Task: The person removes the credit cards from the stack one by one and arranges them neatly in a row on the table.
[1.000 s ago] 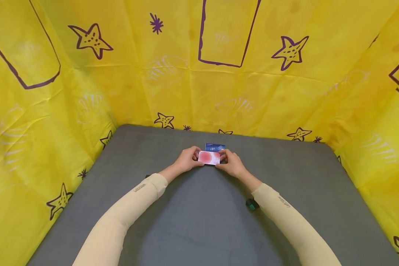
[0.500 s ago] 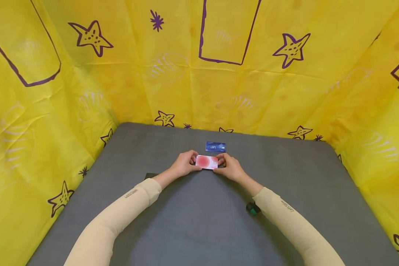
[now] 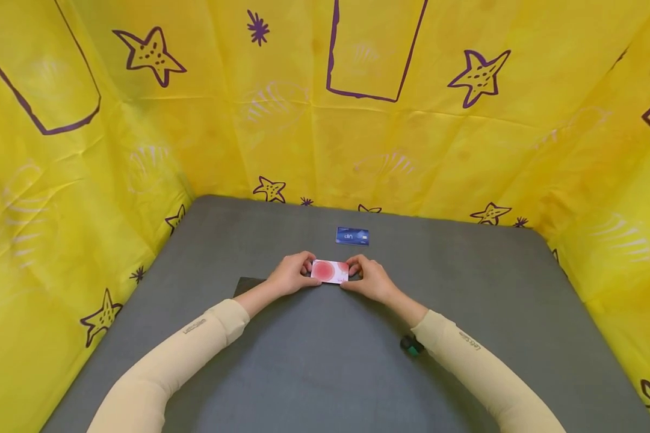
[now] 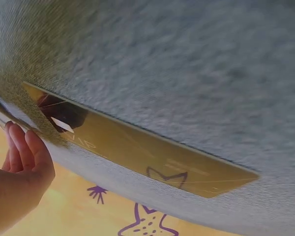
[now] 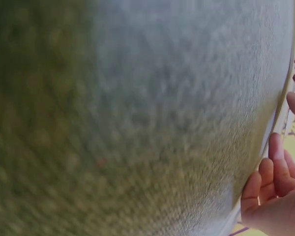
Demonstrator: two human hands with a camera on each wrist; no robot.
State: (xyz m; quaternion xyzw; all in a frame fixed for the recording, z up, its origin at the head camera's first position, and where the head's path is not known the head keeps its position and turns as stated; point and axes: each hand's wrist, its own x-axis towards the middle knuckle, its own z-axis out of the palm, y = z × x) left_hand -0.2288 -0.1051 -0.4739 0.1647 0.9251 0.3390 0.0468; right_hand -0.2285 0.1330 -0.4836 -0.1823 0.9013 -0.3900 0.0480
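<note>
My left hand [image 3: 291, 273] and right hand [image 3: 372, 279] pinch opposite short ends of a card [image 3: 329, 271], thumbs along the near edge and fingers behind. The card is white with pink-red circles and small lettering. A blue VIP card [image 3: 352, 236] lies flat on the table just beyond. In the left wrist view that VIP card [image 4: 152, 152] looks golden, mirroring the yellow curtain, with my left hand's fingers [image 4: 27, 147] beside it. Curled fingers of my right hand [image 5: 275, 191] show at the right of the right wrist view, where the held card is mostly hidden.
A grey cloth-like surface covers the table [image 3: 303, 361]. Yellow curtains [image 3: 298, 132] with purple starfish drawings enclose its back and sides. A dark flat piece [image 3: 245, 285] shows beside the left wrist, and a black-green device [image 3: 411, 345] by the right sleeve.
Both hands have drawn the pink-and-white card toward the person and slightly left. The blue VIP card, earlier partly covered by it, now shows whole.
</note>
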